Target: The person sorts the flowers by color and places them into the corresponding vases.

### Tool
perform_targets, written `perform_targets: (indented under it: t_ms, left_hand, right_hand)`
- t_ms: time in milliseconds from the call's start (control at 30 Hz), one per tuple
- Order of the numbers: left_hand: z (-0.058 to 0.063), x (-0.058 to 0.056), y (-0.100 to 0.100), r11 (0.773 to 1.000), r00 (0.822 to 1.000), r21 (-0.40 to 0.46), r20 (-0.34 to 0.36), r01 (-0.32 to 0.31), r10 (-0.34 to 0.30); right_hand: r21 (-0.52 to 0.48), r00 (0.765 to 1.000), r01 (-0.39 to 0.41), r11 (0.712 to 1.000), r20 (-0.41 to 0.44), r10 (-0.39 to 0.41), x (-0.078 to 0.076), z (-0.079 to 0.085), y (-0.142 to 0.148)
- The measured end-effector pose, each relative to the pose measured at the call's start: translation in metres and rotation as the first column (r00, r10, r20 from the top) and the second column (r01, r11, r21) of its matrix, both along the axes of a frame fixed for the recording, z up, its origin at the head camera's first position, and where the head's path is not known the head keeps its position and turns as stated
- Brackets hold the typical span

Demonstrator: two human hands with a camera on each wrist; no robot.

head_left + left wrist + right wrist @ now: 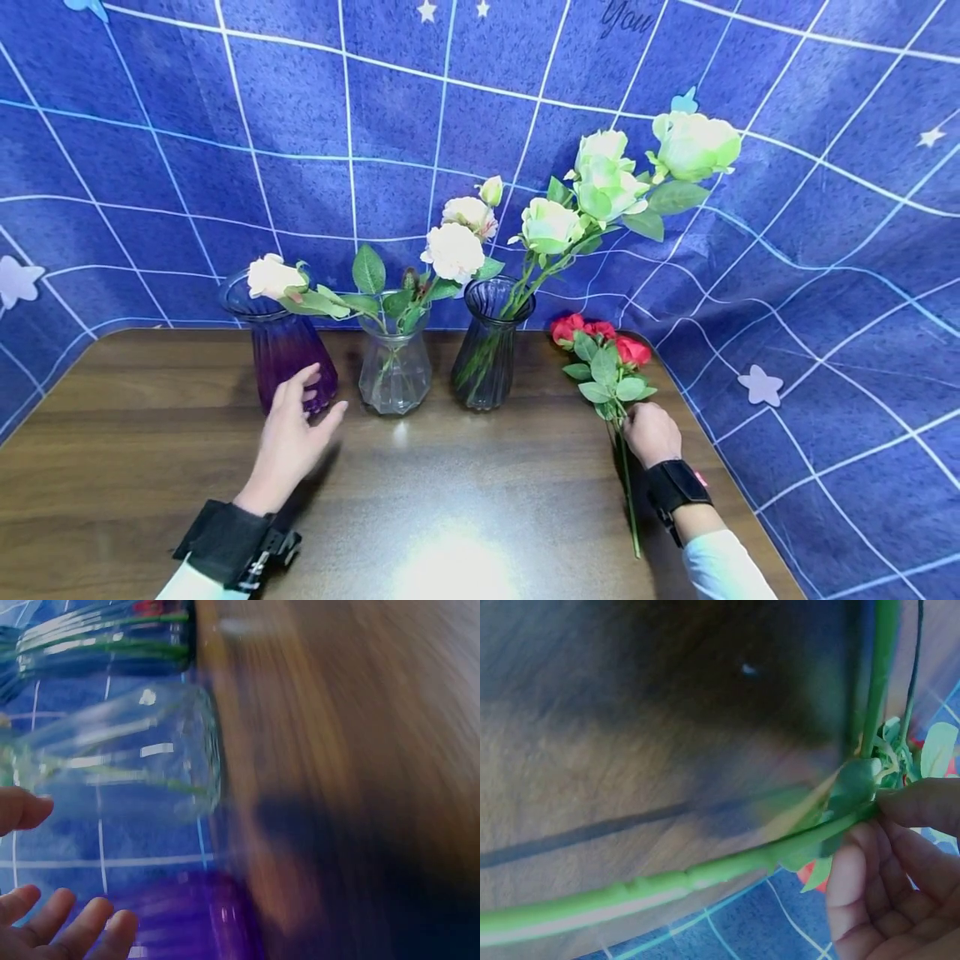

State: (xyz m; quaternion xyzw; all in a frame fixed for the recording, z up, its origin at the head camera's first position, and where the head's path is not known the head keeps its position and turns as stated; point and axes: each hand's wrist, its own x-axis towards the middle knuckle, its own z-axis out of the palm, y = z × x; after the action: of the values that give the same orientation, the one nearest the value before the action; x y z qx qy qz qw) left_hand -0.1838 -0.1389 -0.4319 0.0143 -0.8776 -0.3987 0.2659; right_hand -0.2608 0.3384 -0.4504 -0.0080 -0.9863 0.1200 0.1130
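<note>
Bunch of red flowers at right, three filled vases at far edge, two hands

Item: one bunch of red flowers [606,367], with green leaves, at the right end of the worktop [135,467]. Blooms and leaves lie just beyond the right hand [654,433], on its far side and slightly left; the long green stem [630,500] runs from the fingers toward the near edge.

Item: right hand, thumb and curled fingers pinching the stem just below the leaves. Black band [678,492] at the wrist.

Item: left hand [295,435], fingers parted and thumb held away from them, nothing in its grasp; it is well apart from the red flowers. The fingers overlap the purple vase [296,367] in the head view; whether they touch it cannot be told.

Item: purple vase, leftmost of three, standing on the worktop.

Item: clear glass vase [393,383], middle, holding pale pink flowers [453,252] that lean right and a white rose [273,277] that leans left, its bloom before the mouth of the purple vase.

Item: dark grey vase [480,375], rightmost, holding pale green roses [603,179] that lean far to the right.

Item: blue cloth [300,108] with white lines, behind the worktop.
</note>
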Motion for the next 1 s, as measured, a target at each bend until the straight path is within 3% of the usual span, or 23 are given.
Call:
perform_targets:
  t_ms: [233, 467, 667, 800, 1000]
  left_hand:
    - [0.004, 0.009, -0.031, 0.991, 0.992, 0.048, 0.002, -0.128, 0.128]
    - [0.005, -0.001, -0.049, 0.984, 0.983, 0.019, 0.046, -0.178, 0.177]
    - [0.004, -0.008, -0.055, 0.981, 0.976, 0.044, 0.115, -0.190, 0.184]
    - [0.006, -0.011, -0.057, 0.981, 0.973, 0.043, 0.143, -0.191, 0.183]
    - [0.010, -0.016, -0.059, 0.980, 0.969, 0.039, 0.162, -0.194, 0.185]
  right_hand:
    - [-0.035, 0.998, 0.023, 0.999, -0.052, -0.025, 0.013, 0.009, 0.004]
    - [-0.097, 0.990, 0.028, 0.995, -0.132, -0.041, 0.022, 0.024, 0.007]
    - [-0.246, 0.977, 0.082, 0.966, -0.172, -0.126, 0.030, 0.044, 0.006]
    - [-0.345, 0.947, 0.102, 0.933, -0.254, -0.197, 0.039, 0.062, 0.005]
    - [-0.473, 0.883, 0.122, 0.873, -0.350, -0.313, 0.058, 0.088, 0.000]
